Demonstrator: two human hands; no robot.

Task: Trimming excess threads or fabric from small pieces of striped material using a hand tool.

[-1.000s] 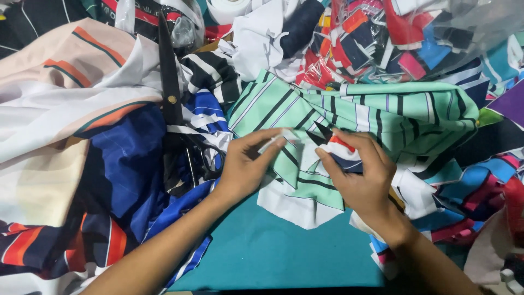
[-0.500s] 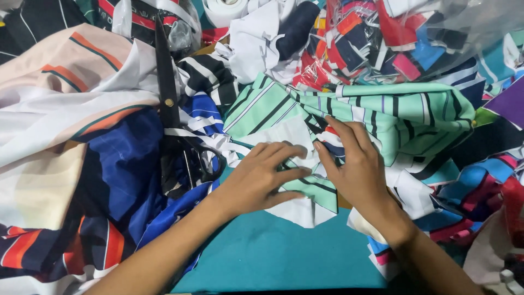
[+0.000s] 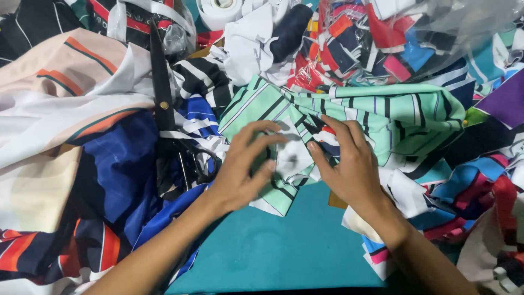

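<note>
From the head view, both hands rest on a mint-green striped cloth (image 3: 382,117) lying across the middle of a teal tabletop (image 3: 273,254), among heaps of printed fabric. The left hand (image 3: 243,166) lies flat on the cloth's near corner, fingers (image 3: 262,134) spread and slightly curled, pressing rather than gripping. The right hand (image 3: 346,161) lies just beside it, fingers straight and together, holding down a fold; neither hand seems to pinch anything, though the fingertips are partly hidden by cloth. The cloth looks only partly smoothed: its far side is creased and bunched, so I judge the flattening or folding to be at an early stage. Black scissors (image 3: 164,125) lie untouched to the left, on blue and white fabric (image 3: 117,164). A clear plastic bag (image 3: 436,33) at the top right holds many small bright scraps. A white tape roll (image 3: 221,11) sits at the top edge.
</note>
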